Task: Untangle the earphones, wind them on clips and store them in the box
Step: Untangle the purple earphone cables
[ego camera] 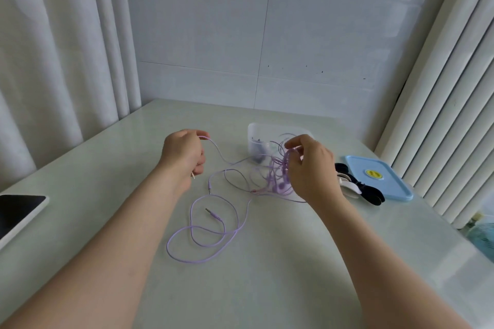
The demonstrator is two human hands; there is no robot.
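Note:
Purple earphone cables (213, 232) lie in loose loops on the pale table, with a jack plug (213, 214) inside one loop. My left hand (184, 153) grips one strand of cable, lifted above the table. My right hand (307, 165) pinches a tangled bunch of purple cable (278, 173) in its fingertips, just in front of the clear plastic box (255, 133). Something dark lies inside the box. Black and white winding clips (355, 187) lie to the right of my right hand.
The box's light blue lid (379, 181) with a yellow sticker lies at the right. A white-framed tablet (18, 212) rests at the left table edge. Curtains hang left, a radiator stands right, a tiled wall behind.

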